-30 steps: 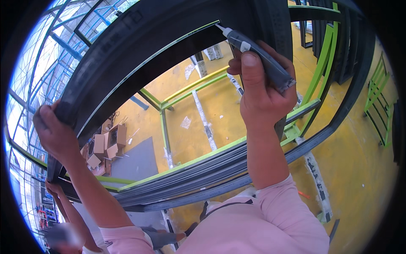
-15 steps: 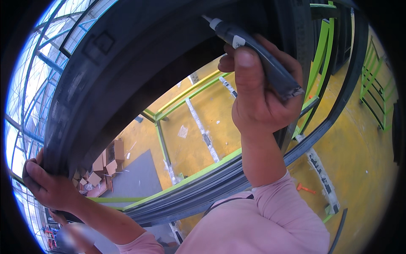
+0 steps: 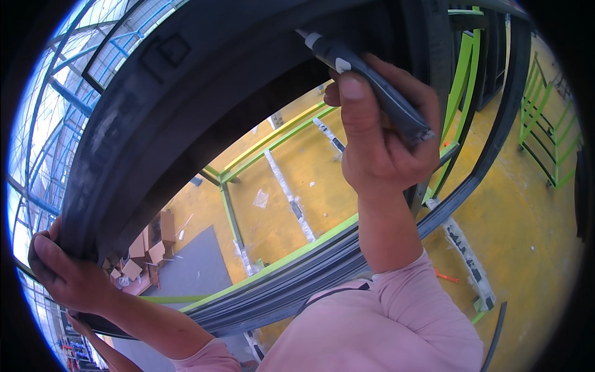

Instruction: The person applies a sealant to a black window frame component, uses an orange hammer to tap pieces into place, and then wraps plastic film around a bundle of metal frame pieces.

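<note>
My right hand (image 3: 387,133) is wrapped round a dark grey squeeze tube (image 3: 365,74) with a pale collar and a thin nozzle. The nozzle points up and left over the dark face of a large black frame (image 3: 155,124); whether its tip touches the frame I cannot tell. At the far left, my left hand (image 3: 65,273) grips the frame's lower left end, thumb on the near side and fingers partly hidden behind it. The frame's near beam (image 3: 297,273) crosses close in front of my body.
Below stands a green metal rack (image 3: 226,204) with white-wrapped bars (image 3: 288,195) over a yellow floor. Cardboard boxes (image 3: 139,254) lie by a grey mat (image 3: 204,266). Another person's arm (image 3: 99,347) shows at lower left. An orange tool (image 3: 447,276) and green racks (image 3: 539,124) are to the right.
The view has shifted slightly, moving the floor and racks a little left. Both hands keep their grips, and the tube's nozzle stays near the same part of the frame.
</note>
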The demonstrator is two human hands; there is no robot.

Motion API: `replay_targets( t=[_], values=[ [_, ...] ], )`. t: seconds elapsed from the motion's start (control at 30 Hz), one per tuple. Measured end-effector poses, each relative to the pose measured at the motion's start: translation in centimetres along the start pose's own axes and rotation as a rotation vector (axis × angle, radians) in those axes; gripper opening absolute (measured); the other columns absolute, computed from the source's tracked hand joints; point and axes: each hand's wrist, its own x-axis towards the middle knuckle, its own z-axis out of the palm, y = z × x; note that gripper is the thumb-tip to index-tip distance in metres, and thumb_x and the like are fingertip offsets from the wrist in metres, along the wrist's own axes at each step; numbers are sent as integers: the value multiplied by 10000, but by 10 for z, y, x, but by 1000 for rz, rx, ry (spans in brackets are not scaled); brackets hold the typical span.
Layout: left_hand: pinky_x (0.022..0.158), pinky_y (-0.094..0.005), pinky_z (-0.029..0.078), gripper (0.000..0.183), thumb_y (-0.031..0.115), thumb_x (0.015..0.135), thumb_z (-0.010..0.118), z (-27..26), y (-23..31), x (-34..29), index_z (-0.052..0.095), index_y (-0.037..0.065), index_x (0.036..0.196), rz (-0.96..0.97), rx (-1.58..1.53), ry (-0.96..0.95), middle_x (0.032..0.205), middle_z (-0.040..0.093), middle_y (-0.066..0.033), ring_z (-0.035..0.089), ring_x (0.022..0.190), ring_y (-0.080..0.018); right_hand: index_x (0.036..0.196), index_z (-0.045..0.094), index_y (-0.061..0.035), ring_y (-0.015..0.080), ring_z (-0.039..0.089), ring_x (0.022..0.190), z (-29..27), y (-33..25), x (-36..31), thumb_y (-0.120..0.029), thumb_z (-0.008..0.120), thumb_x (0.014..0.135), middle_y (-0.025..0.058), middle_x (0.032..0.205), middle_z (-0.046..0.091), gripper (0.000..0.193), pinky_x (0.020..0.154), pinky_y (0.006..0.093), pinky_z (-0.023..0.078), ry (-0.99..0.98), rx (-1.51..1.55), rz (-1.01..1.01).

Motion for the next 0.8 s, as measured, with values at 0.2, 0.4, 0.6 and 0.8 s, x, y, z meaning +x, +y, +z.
replay_targets(
  t=[0.2, 0.4, 0.6, 0.8],
  values=[
    [830, -259, 549, 461, 427, 1056, 442, 2, 6, 0, 701, 47, 1094, -21, -6, 8, 972, 742, -40, 707, 868, -147, 1028, 675, -11, 138, 719, 731, 1, -1, 0, -79, 786, 849, 101, 923, 731, 222, 599, 190, 510, 24, -23, 0],
    [832, -264, 536, 452, 419, 1057, 450, 4, 11, 0, 701, 45, 1092, -29, -21, 4, 957, 743, -31, 695, 863, -139, 1032, 677, -15, 144, 723, 716, 4, -3, 1, -89, 777, 858, 94, 916, 733, 215, 581, 191, 510, 33, -36, 32],
    [848, -262, 522, 440, 408, 1059, 453, 2, 11, 2, 702, 46, 1063, -3, -30, 4, 945, 742, -24, 689, 881, -138, 1024, 683, -24, 130, 718, 701, 5, -10, 4, -111, 773, 867, 78, 870, 733, 201, 571, 185, 503, 15, -61, 47],
    [822, -275, 537, 434, 399, 1062, 449, 3, 17, 1, 703, 48, 1044, -9, -27, 3, 936, 744, -25, 692, 862, -131, 1014, 684, -29, 110, 707, 678, 6, -9, 3, -126, 776, 866, 64, 840, 733, 199, 561, 182, 496, 38, -54, 78]
  ],
)
